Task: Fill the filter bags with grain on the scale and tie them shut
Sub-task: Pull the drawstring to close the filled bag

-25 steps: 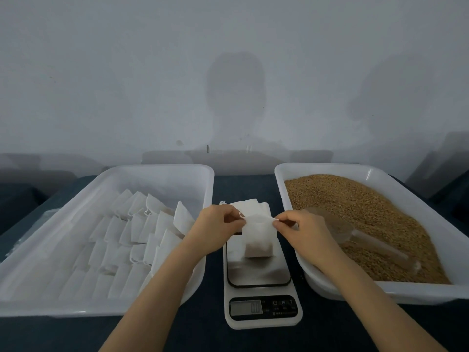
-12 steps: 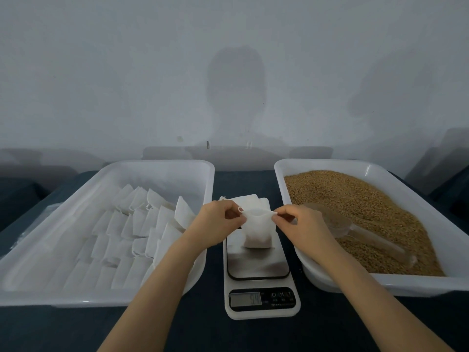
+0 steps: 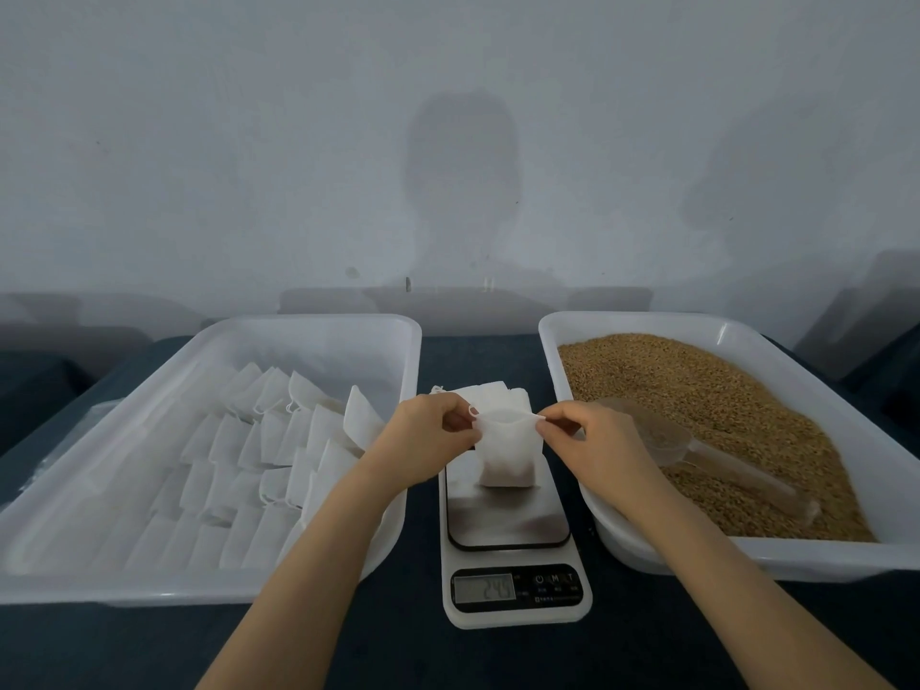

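A white filter bag point(image 3: 507, 453) stands on the steel plate of the kitchen scale point(image 3: 508, 520), with brown grain showing darkly through its bottom. My left hand point(image 3: 423, 440) pinches the left side of the bag's mouth. My right hand point(image 3: 592, 443) pinches the right side, and the mouth is drawn narrow between them. Behind the bag lies a small stack of flat white bags point(image 3: 490, 393). The scale's display point(image 3: 484, 587) shows digits that I cannot read clearly.
A white tub point(image 3: 318, 326) on the left holds several rows of tied white bags point(image 3: 259, 455). On the right, a white tub point(image 3: 647, 321) holds brown grain point(image 3: 697, 390) with a clear plastic scoop point(image 3: 697, 453) lying on it. A wall stands behind.
The bag's mouth has been drawn narrower between my two hands, which stay at its top. The view has shifted slightly; the bag remains on the scale.
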Demonstrator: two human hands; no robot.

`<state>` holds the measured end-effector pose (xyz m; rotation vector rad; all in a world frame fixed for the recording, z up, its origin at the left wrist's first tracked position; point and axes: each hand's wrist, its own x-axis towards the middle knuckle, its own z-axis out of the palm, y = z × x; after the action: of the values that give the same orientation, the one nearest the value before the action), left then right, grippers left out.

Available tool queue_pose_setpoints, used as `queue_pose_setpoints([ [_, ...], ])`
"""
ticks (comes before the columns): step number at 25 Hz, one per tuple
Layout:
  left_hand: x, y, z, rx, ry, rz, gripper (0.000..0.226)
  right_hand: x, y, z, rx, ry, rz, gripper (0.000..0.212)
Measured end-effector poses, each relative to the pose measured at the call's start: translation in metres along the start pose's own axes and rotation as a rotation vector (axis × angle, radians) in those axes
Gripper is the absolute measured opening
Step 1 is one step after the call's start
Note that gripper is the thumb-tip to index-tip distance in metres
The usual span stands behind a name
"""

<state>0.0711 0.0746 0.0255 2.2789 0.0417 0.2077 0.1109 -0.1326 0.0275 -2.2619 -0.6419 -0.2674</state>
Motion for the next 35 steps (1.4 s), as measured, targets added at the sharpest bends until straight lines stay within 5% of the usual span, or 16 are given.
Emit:
queue_pose_setpoints([
  [25,0.001,-0.003,0.000,0.041,-0.020,0.016,0.016,0.000,0.003,0.002,0.000,0.027,-0.036,0.011],
  [35,-0.003,0.012,0.007,0.015,-0.154,-0.009,0.070,-0.004,-0.006,-0.003,0.192,-0.089,-0.100,0.009],
])
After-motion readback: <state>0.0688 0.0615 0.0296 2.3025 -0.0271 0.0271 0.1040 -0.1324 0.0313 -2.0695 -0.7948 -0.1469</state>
